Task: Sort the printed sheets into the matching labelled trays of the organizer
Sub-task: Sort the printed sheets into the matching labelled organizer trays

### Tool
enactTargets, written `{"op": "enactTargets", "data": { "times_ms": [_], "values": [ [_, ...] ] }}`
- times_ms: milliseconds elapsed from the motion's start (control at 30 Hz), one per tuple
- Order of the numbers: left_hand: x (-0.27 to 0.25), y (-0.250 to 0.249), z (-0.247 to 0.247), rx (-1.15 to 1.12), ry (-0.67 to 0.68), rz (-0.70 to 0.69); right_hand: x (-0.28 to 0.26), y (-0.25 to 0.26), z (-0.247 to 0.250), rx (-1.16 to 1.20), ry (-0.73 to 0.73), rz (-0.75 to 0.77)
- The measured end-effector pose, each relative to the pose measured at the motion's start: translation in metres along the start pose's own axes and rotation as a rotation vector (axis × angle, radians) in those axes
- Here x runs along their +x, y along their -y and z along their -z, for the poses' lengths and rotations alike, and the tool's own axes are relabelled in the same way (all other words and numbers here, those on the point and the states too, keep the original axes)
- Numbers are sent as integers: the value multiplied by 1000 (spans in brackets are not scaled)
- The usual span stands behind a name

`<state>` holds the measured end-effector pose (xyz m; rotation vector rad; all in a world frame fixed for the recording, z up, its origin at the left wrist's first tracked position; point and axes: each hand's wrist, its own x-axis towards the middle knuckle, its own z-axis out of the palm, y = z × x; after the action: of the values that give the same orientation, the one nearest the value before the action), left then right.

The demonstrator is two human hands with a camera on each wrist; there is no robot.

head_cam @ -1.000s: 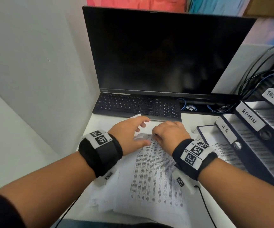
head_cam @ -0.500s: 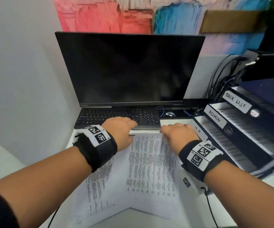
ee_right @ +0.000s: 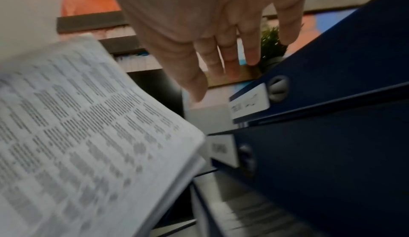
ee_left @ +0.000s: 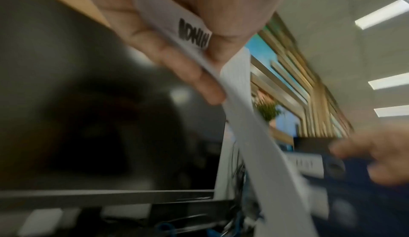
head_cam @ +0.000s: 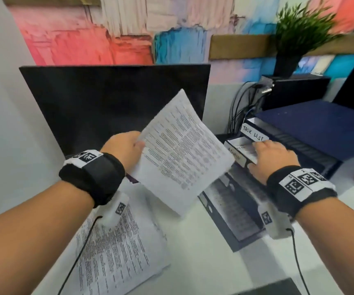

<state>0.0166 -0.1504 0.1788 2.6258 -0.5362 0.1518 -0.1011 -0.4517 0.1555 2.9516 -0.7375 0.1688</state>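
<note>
My left hand pinches the left edge of a printed sheet and holds it up, tilted, in front of the monitor. In the left wrist view thumb and fingers clamp that sheet, near a bold heading that reads ADMIN. My right hand reaches over the front of the ADMIN tray of the dark blue organizer; its fingers are straight and hold nothing. The TASK LIST label sits one tray higher. More printed sheets lie on the desk below my left wrist.
A black monitor stands at the back, with cables to its right. A potted plant tops a dark box behind the organizer. The lowest tray juts out toward me, with paper inside. The white desk runs between pile and organizer.
My left hand has lifted one sheet off the pile. My right hand left the pile and moved right to the organizer's ADMIN tray. My view has tilted upward.
</note>
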Motion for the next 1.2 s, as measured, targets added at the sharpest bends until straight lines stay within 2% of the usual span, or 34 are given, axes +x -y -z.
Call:
{"op": "enactTargets", "data": {
  "times_ms": [133,300,400,567,800,1000,1200],
  "values": [
    [9,-21,-4,-195,-53,76,3,-47,-3,-90,-60,-120],
    [11,-39,-19,-432,-13,199,1,-87,-9,-141,-5,-241],
    [9,-50,-27,-524,28,249,-4,-102,-16,-123,31,-237],
    [6,-66,-45,-515,130,267,-4,-103,-16,-93,30,-219],
    [5,-69,-54,-394,155,342,-4,-104,-17,-84,22,-205],
    [10,-67,-55,-561,159,423,-5,-104,-18,-83,11,-192],
    [12,-85,-62,-669,191,418,-5,-106,-20,-84,10,-179]
  ]
}}
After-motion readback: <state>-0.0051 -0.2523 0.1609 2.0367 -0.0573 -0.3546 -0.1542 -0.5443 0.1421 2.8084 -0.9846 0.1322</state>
